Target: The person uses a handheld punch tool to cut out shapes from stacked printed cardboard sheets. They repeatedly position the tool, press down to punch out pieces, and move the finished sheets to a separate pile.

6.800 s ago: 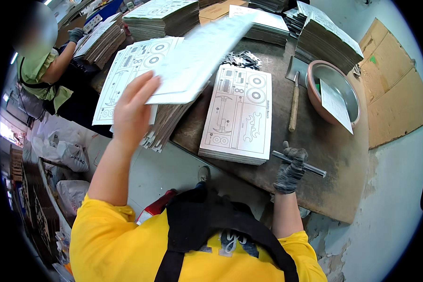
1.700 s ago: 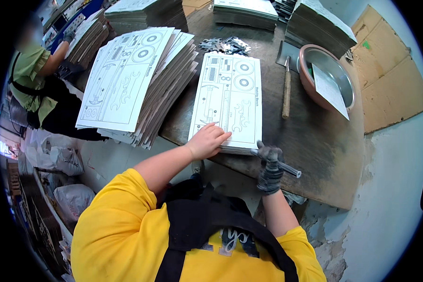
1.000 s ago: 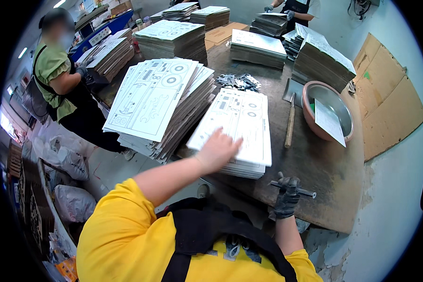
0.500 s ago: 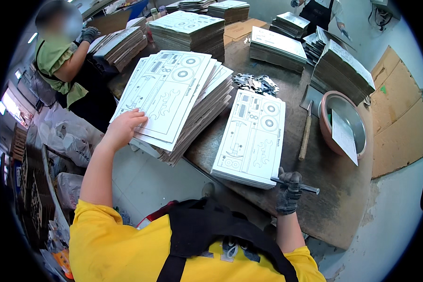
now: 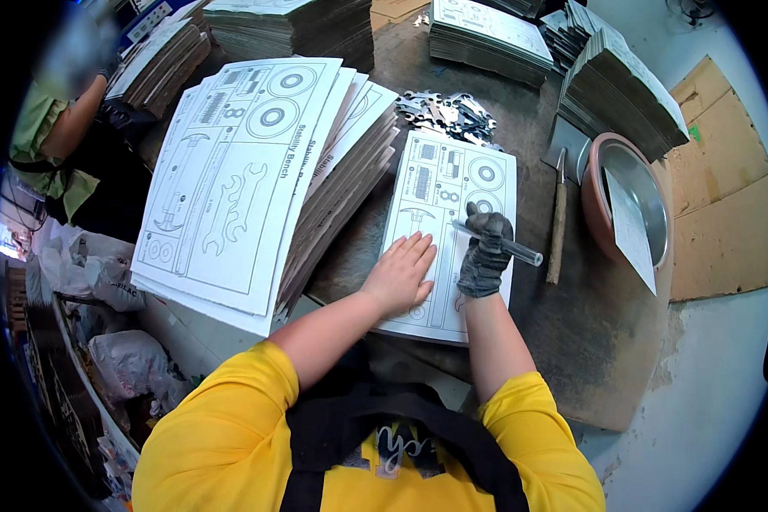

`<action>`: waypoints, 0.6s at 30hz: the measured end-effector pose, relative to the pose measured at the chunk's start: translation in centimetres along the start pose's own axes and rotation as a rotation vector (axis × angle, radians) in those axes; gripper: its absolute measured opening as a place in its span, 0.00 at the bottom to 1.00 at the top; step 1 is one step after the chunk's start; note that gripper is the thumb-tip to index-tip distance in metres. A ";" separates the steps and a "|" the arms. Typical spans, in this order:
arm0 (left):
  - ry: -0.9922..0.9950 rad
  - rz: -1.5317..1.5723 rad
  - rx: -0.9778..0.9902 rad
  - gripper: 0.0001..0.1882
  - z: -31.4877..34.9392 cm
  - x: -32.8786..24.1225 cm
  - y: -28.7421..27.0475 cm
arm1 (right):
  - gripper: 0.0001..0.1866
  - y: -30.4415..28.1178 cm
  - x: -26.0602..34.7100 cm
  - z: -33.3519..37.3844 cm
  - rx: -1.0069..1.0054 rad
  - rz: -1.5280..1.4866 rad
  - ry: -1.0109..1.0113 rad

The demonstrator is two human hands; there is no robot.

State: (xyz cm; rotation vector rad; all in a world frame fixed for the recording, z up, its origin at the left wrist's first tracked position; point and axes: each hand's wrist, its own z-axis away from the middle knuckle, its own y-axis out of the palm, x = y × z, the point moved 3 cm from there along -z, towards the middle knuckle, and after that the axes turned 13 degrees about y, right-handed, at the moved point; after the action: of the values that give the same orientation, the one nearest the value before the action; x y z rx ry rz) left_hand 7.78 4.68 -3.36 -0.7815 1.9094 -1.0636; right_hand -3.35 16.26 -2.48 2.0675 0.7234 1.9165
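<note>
My bare left hand [image 5: 403,271] lies flat, fingers stretched out, on the lower left part of a low stack of printed sheets [image 5: 411,179]. Beside it, my right hand [image 5: 485,260], in a dark grey glove, is closed around a shiny metal rod [image 5: 525,252] over the same stack. Diagrams of tools and round plates are printed on the top sheet. To the left stands a taller, fanned stack of similar sheets [image 5: 222,171]. Just beyond the low stack is a heap of small silvery metal wrenches [image 5: 452,115].
At the right lie a wooden-handled tool with a flat metal blade [image 5: 558,213] and a pink-rimmed bowl [image 5: 602,230] with a white card [image 5: 630,226] leaning in it. More sheet stacks [image 5: 491,43] stand along the back. A co-worker in green [image 5: 47,128] is at the far left.
My left hand has left the tall stack and now rests on the low one. My right hand, still gripping the rod, has moved forward from its near corner over the sheets.
</note>
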 end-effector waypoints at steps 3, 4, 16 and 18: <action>-0.004 0.012 -0.019 0.28 -0.3 0.3 0.4 | 0.17 -0.3 -1.6 -1.1 -0.026 0.064 0.040; -0.004 0.017 -0.032 0.27 -0.3 0.4 0.3 | 0.16 -0.7 -2.2 -1.2 0.109 0.024 0.008; -0.027 -0.081 -0.044 0.26 -0.4 0.1 0.2 | 0.15 -0.1 -0.1 10.7 0.168 0.404 0.506; -0.028 -0.087 -0.045 0.26 -0.3 -0.1 0.5 | 0.08 -1.6 -0.4 16.1 0.143 0.108 0.806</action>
State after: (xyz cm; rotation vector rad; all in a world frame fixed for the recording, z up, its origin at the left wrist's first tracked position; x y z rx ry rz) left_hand 7.45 5.07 -3.64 -0.9079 1.8955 -1.0599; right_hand 12.14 20.03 -5.53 1.3565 0.9233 2.8522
